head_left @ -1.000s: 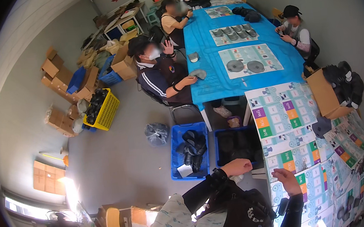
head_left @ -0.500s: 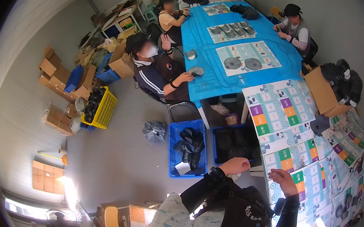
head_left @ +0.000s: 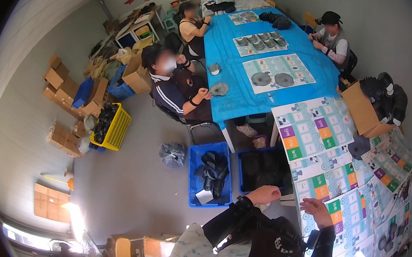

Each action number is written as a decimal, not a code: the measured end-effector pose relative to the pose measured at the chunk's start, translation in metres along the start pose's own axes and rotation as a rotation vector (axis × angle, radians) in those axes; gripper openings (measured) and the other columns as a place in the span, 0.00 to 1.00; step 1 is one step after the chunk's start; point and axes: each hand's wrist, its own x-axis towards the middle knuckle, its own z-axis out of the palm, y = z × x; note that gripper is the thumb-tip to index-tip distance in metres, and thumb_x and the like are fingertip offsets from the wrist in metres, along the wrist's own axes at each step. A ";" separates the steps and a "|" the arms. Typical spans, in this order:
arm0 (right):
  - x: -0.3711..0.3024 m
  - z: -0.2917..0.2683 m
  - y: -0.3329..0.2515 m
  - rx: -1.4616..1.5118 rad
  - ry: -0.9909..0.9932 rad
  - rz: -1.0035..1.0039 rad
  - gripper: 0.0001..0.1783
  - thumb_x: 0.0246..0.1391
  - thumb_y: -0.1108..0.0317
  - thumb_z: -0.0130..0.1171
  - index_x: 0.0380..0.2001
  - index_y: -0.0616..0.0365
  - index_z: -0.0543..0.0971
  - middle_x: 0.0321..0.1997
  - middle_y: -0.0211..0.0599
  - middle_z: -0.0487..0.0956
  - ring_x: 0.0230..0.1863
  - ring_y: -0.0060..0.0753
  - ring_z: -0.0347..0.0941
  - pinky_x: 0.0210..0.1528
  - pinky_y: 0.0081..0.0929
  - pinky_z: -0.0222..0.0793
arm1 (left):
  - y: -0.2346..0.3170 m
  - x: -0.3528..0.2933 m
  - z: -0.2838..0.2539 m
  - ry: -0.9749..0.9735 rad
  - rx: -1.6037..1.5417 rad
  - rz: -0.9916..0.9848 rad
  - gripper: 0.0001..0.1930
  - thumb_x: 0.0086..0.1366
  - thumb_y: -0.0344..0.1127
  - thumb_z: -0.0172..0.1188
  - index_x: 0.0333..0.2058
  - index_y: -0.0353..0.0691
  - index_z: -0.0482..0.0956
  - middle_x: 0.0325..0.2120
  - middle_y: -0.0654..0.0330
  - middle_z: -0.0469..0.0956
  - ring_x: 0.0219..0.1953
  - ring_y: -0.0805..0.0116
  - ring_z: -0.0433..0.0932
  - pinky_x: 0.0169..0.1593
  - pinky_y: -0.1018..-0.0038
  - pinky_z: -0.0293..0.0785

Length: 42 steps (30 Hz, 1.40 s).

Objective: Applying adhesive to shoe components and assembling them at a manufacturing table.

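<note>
My left hand (head_left: pixel 265 194) hangs in front of my body, fingers loosely curled in, nothing visible in them. It is close to the near edge of a blue crate (head_left: pixel 241 172) of dark pieces, apart from it. Over the edge of a table covered with printed sheets (head_left: pixel 304 149), my right hand (head_left: pixel 317 212) is held with fingers apart and nothing in it. Dark sleeves or bands cover both my forearms. A second blue crate (head_left: pixel 190 180) on the floor holds black pieces and a white card.
Three people sit around a blue-covered table (head_left: pixel 236 105); the nearest one's hand (head_left: pixel 204 94) touches a grey round piece (head_left: pixel 219 89). An open carton (head_left: pixel 359 107) of black items stands right. A yellow basket (head_left: pixel 120 132), a plastic bag (head_left: pixel 172 154) and a chair (head_left: pixel 124 254) are left.
The nearest seated person's raised hand has dropped and drawn in toward the mask. My view has shifted slightly. My two hands keep about the same pose.
</note>
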 end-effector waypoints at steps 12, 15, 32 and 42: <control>0.000 -0.003 0.005 0.011 -0.007 -0.023 0.24 0.70 0.59 0.57 0.61 0.65 0.75 0.54 0.43 0.84 0.54 0.32 0.82 0.56 0.27 0.73 | 0.005 0.003 0.002 -0.037 0.020 -0.025 0.14 0.71 0.42 0.58 0.47 0.39 0.82 0.39 0.57 0.86 0.43 0.61 0.84 0.50 0.68 0.77; -0.002 -0.003 0.005 0.020 -0.001 -0.025 0.24 0.70 0.60 0.58 0.61 0.66 0.75 0.54 0.43 0.84 0.54 0.33 0.82 0.56 0.27 0.73 | 0.004 0.004 0.004 0.001 -0.018 0.009 0.13 0.68 0.40 0.60 0.43 0.37 0.84 0.39 0.53 0.86 0.43 0.54 0.85 0.48 0.63 0.78; -0.013 0.002 0.006 0.032 0.022 -0.032 0.23 0.71 0.60 0.57 0.60 0.66 0.75 0.54 0.42 0.84 0.54 0.33 0.82 0.55 0.26 0.74 | -0.001 0.005 0.014 -0.009 0.020 0.070 0.13 0.68 0.41 0.61 0.42 0.37 0.83 0.36 0.52 0.86 0.40 0.54 0.85 0.45 0.63 0.79; -0.016 -0.003 0.014 0.047 0.037 -0.029 0.23 0.71 0.59 0.57 0.60 0.65 0.75 0.54 0.42 0.84 0.55 0.33 0.81 0.55 0.27 0.73 | 0.001 0.010 0.019 -0.046 0.056 0.064 0.13 0.69 0.41 0.60 0.42 0.38 0.83 0.36 0.53 0.86 0.38 0.56 0.85 0.43 0.64 0.79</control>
